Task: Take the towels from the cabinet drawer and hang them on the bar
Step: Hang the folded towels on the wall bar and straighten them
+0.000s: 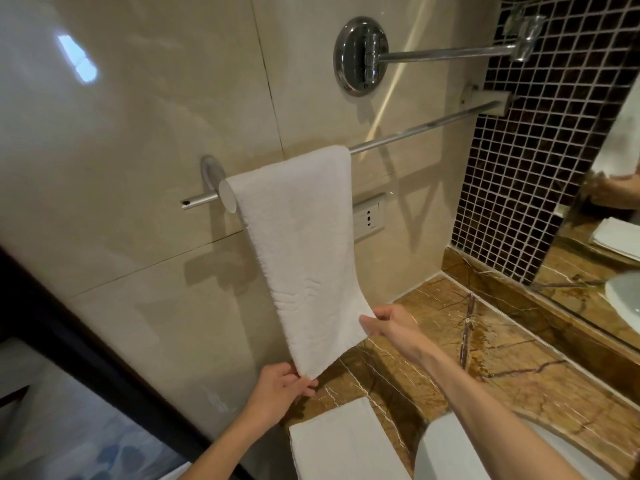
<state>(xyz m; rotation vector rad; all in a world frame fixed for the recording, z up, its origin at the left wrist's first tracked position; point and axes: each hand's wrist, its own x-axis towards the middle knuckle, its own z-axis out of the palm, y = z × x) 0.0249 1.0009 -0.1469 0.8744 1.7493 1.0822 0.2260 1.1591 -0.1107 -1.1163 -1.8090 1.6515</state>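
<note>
White towel (298, 244) draped over wall bar (415, 131), left hand (280, 389) and right hand (388, 323) pinching its bottom corners (one each), folded towel (343, 441) on marble counter (502, 368)

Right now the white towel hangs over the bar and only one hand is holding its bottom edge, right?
Not quite. The white towel does hang over the bar, but both hands hold its bottom edge: the left hand pinches one corner and the right hand the other. The head view shows it.
</note>
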